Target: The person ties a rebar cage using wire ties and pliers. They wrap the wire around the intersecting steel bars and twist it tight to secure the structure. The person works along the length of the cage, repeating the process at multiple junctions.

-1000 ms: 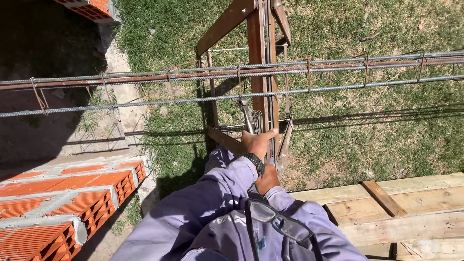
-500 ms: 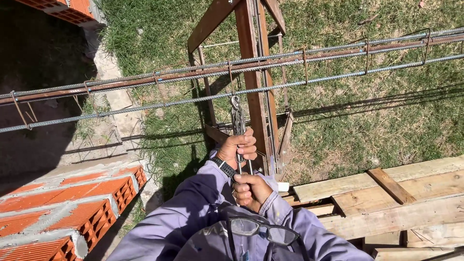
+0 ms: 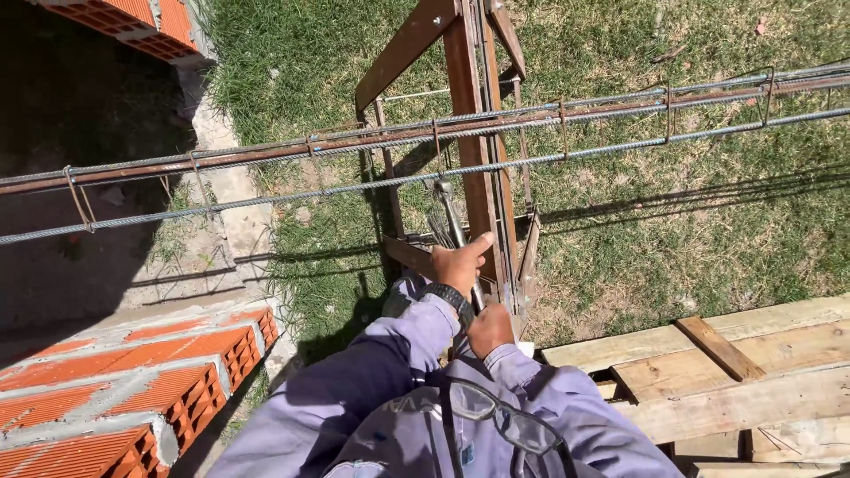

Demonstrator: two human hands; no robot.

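L hand + R hand gripping pliers, under rebar cage

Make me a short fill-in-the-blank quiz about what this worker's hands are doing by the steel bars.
1. The left hand holds a metal ____ raised toward the rebar cage.
2. The right hand sits ____ the left hand in the picture.
3. A pair of ____ hangs at the person's chest.
4. The ground under the bars is covered in ____.

Missing words: tool; below; glasses; grass

Lavender sleeves, black wristwatch
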